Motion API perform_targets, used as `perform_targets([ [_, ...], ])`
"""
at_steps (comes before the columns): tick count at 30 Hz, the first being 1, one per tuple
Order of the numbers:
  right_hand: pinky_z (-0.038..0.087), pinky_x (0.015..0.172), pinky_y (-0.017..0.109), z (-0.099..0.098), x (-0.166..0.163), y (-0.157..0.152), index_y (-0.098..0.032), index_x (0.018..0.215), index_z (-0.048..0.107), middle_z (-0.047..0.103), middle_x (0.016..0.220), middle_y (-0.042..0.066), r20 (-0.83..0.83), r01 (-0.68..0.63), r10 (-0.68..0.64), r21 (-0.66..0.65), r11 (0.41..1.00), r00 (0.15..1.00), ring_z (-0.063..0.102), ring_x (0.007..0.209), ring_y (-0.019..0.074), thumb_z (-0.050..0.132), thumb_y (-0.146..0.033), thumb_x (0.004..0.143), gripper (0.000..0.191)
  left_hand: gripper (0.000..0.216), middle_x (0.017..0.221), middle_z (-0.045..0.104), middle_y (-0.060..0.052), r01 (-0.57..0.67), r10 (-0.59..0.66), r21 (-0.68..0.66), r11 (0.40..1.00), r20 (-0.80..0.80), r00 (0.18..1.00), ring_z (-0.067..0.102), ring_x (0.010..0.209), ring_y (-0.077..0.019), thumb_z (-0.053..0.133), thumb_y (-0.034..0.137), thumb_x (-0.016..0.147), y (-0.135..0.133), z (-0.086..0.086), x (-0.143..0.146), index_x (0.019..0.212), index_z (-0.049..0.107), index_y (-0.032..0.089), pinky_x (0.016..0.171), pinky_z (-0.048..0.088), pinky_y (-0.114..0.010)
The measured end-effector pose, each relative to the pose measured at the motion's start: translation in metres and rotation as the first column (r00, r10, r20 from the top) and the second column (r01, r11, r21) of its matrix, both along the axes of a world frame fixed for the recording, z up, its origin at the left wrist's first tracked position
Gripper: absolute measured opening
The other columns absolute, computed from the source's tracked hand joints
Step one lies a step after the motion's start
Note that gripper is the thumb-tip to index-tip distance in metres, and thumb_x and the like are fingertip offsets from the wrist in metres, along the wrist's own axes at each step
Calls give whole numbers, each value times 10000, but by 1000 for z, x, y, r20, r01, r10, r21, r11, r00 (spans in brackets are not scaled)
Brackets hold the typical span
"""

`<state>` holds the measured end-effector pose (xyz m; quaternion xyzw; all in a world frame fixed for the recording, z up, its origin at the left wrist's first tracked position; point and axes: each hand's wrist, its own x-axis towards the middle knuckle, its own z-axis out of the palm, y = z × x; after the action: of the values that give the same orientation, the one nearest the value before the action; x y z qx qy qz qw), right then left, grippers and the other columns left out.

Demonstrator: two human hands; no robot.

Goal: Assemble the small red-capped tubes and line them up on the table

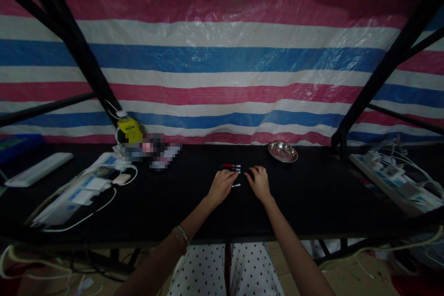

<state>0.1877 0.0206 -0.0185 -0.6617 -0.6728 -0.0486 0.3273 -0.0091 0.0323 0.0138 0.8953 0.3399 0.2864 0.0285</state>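
My left hand (pixel 222 186) rests on the black table with its fingers closed, bent over a slim silver-ended thing (pixel 236 185) that sticks out from under them. Just beyond the fingertips lies a small red and black slim thing with a silver end (pixel 229 165). A second short silver end (pixel 237 170) shows close beside it. These are too small and dim to name exactly. To the right, my right hand (pixel 259 184) lies with curved, parted fingers and nothing visible in them. Its fingertips are apart from the slim things.
A round shiny metal dish (pixel 283 152) stands at the back right of the black table (pixel 312 194). On the left are power strips (pixel 78 189) with white cables and a yellow bottle (pixel 129 128). More plugs and cables (pixel 402 175) lie far right. Black frame posts rise on both sides.
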Motion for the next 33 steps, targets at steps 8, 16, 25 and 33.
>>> perform_targets([
  [8,400,863,367,4,-1,-3,-199,1057,637,554,1046,112,10,-11,11,0,1000,1000,464,1037,242,458,-384,885,311,346,1126,618,-53,-39,35,-64,997,-57,998,522,1034,-182,393,231,916,-1,-1,14,1248,489,242,867,355,-361],
  [16,393,876,375,12,-4,-8,-214,1059,645,541,1063,107,-18,-35,36,7,999,999,445,1049,246,463,-379,884,302,529,992,620,-78,-211,205,-91,973,-66,977,520,940,-252,541,633,728,0,0,14,1019,595,195,812,323,-404],
  [25,394,912,385,21,-13,-12,-231,1017,669,548,1064,96,-1,-108,108,35,994,994,443,1072,242,509,-298,863,231,396,857,595,-43,-171,164,-201,965,-51,985,518,868,-213,480,564,814,9,0,12,803,557,176,776,340,-363],
  [33,396,919,396,21,-23,-11,-241,1014,671,550,1089,93,27,-165,165,20,986,986,437,1079,241,525,-204,839,230,359,933,560,-48,-7,6,-252,968,-5,1000,494,932,-220,579,531,762,20,-1,9,855,553,185,799,384,-347],
])
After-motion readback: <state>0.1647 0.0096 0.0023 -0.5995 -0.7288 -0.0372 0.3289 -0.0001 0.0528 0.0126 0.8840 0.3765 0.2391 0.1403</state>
